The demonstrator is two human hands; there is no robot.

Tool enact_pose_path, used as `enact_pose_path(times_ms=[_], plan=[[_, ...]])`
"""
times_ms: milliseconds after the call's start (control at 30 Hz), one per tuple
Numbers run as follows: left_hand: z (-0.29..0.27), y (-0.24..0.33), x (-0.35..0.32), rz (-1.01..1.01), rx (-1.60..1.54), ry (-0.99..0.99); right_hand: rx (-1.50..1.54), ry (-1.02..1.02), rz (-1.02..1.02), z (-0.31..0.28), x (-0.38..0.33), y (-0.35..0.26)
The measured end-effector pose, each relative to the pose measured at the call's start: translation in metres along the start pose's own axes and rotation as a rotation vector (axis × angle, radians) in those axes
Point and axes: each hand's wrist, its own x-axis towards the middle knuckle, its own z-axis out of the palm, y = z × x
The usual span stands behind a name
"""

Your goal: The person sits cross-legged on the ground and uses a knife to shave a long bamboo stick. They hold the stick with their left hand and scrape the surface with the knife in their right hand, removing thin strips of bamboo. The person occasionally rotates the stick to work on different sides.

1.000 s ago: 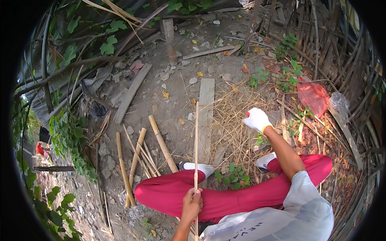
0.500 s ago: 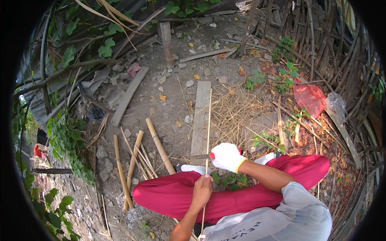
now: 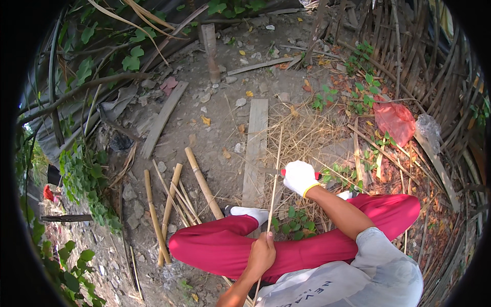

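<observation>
Our left hand (image 3: 262, 254) is closed around the bamboo strip (image 3: 273, 197), which extends forward past our red trousers (image 3: 215, 245). Our gloved right hand (image 3: 300, 177) holds the red handle (image 3: 317, 175) of a tool. We should keep the blade (image 3: 268, 170) at a low angle, with the left fingers well behind it. Whether this thin blade touches the strip, we cannot tell; the strip's lower end is also unclear.

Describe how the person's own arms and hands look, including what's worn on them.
The right hand wears a white glove with a yellow edge at the wrist. The left hand has no glove. Both forearms are uncovered; a loose, pale grey sleeve covers the right upper arm. The left sleeve isn't clearly visible.
</observation>
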Motion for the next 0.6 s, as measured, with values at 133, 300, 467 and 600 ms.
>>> enact_pose_path(times_ms=[133,300,467,600], plan=[[0.0,-0.01,-0.027,0.003,-0.017,-0.019,-0.058,-0.013,0.192,-0.01,0.03,0.045],[-0.032,-0.022,-0.049,0.002,-0.04,-0.023,-0.083,0.083,0.394,-0.01,0.052,0.128],[-0.043,-0.045,-0.05,-0.003,-0.059,0.096,-0.017,0.068,0.439,-0.011,0.044,0.138],[-0.042,-0.03,-0.034,0.016,-0.064,0.114,0.036,0.015,0.345,-0.021,0.025,0.112]])
